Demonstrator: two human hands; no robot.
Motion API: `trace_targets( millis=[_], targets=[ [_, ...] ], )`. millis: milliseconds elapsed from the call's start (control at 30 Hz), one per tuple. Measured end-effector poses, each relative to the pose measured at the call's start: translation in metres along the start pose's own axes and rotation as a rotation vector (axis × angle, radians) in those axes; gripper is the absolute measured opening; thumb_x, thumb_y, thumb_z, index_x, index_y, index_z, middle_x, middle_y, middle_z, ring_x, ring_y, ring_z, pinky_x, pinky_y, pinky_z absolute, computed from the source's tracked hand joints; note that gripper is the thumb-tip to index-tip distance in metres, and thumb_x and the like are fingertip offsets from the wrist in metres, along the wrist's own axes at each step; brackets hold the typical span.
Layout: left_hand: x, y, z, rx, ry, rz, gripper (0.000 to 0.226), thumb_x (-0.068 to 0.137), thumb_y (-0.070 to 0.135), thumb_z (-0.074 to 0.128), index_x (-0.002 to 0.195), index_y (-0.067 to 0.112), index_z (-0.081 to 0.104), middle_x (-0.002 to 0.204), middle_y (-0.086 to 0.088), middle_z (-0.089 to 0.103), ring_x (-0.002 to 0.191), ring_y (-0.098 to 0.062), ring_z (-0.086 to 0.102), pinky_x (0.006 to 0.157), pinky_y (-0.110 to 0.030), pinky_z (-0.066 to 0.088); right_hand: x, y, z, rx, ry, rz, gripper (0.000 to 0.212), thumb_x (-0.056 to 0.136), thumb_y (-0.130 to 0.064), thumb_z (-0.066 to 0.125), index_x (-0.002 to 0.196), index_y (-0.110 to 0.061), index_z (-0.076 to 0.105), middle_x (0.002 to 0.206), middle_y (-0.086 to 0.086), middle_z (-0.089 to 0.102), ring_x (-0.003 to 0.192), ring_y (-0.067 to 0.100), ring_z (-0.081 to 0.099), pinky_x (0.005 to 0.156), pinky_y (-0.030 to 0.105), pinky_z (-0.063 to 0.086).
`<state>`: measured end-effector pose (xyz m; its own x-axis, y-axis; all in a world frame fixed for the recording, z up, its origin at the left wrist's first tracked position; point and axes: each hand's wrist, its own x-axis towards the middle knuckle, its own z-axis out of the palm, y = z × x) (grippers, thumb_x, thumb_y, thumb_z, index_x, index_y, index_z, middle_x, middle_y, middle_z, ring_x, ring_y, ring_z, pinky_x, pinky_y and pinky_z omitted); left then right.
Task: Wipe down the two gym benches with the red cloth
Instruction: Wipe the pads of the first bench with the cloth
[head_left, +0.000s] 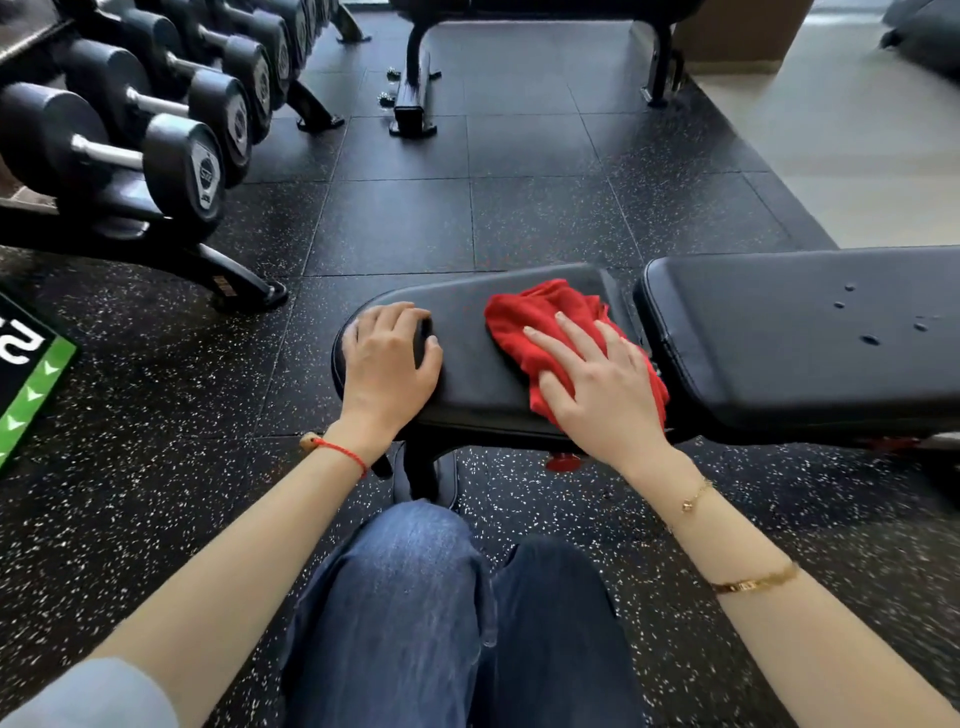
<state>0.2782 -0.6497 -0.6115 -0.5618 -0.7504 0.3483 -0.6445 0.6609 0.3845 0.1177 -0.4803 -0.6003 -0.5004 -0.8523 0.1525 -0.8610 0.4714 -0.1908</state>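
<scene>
A black padded gym bench lies across the view, with a small seat pad (467, 364) on the left and a longer back pad (805, 338) on the right. The crumpled red cloth (540, 317) lies on the seat pad near the gap between the pads. My right hand (597, 384) presses flat on the cloth with straight, spread fingers. My left hand (387, 358) rests on the left end of the seat pad, fingers curled over its rounded edge. Water drops sit on the back pad. A second bench (415, 88) stands at the far top, only its frame and feet showing.
A dumbbell rack (156, 156) with several black dumbbells fills the upper left; its foot reaches toward the bench. A green and black floor mat (31, 384) lies at the left edge. My knees in blue jeans (441, 597) are below the bench. Speckled rubber flooring surrounds everything.
</scene>
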Motion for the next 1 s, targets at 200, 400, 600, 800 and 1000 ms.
trace_targets(
  millis=[200, 400, 600, 800, 1000],
  targets=[
    [-0.004, 0.004, 0.002, 0.012, 0.035, -0.002, 0.035, 0.089, 0.026, 0.054, 0.119, 0.011, 0.064, 0.129, -0.006, 0.062, 0.125, -0.029, 0.05, 0.113, -0.049, 0.03, 0.081, 0.013, 0.001, 0.043, -0.062, 0.247, 0.049, 0.096, -0.047, 0.04, 0.145, -0.049, 0.033, 0.162, -0.005, 0.02, 0.144, 0.036, 0.018, 0.118, 0.048, 0.015],
    [-0.005, 0.003, 0.001, 0.003, 0.041, -0.002, 0.037, 0.088, 0.025, 0.052, 0.121, 0.012, 0.065, 0.13, -0.005, 0.062, 0.124, -0.028, 0.051, 0.113, -0.048, 0.031, 0.074, -0.041, 0.011, 0.005, -0.078, -0.057, 0.05, 0.094, -0.047, 0.043, 0.143, -0.05, 0.035, 0.16, -0.007, 0.024, 0.143, 0.034, 0.022, 0.116, 0.045, 0.014],
    [-0.005, 0.002, 0.002, -0.025, 0.055, -0.004, 0.038, 0.087, 0.023, 0.053, 0.121, 0.012, 0.066, 0.132, -0.004, 0.063, 0.125, -0.028, 0.052, 0.114, -0.049, 0.03, 0.026, 0.001, 0.0, 0.034, -0.015, -0.124, 0.05, 0.093, -0.044, 0.042, 0.142, -0.048, 0.04, 0.156, -0.01, 0.033, 0.139, 0.031, 0.031, 0.114, 0.043, 0.02],
    [-0.005, 0.004, 0.002, -0.024, 0.066, -0.025, 0.035, 0.088, 0.021, 0.055, 0.12, 0.013, 0.066, 0.131, -0.003, 0.063, 0.125, -0.026, 0.051, 0.115, -0.048, 0.029, 0.101, -0.002, 0.002, 0.006, -0.044, 0.111, 0.048, 0.097, -0.044, 0.041, 0.145, -0.047, 0.036, 0.16, -0.006, 0.026, 0.142, 0.035, 0.023, 0.117, 0.045, 0.016],
    [-0.005, 0.002, 0.002, -0.061, 0.076, -0.063, 0.031, 0.086, 0.02, 0.056, 0.114, 0.011, 0.064, 0.123, -0.006, 0.064, 0.121, -0.028, 0.053, 0.113, -0.045, 0.031, 0.094, -0.063, 0.017, 0.015, -0.086, -0.123, 0.049, 0.095, -0.045, 0.042, 0.144, -0.049, 0.035, 0.159, -0.008, 0.026, 0.143, 0.035, 0.022, 0.116, 0.046, 0.014]
  ],
)
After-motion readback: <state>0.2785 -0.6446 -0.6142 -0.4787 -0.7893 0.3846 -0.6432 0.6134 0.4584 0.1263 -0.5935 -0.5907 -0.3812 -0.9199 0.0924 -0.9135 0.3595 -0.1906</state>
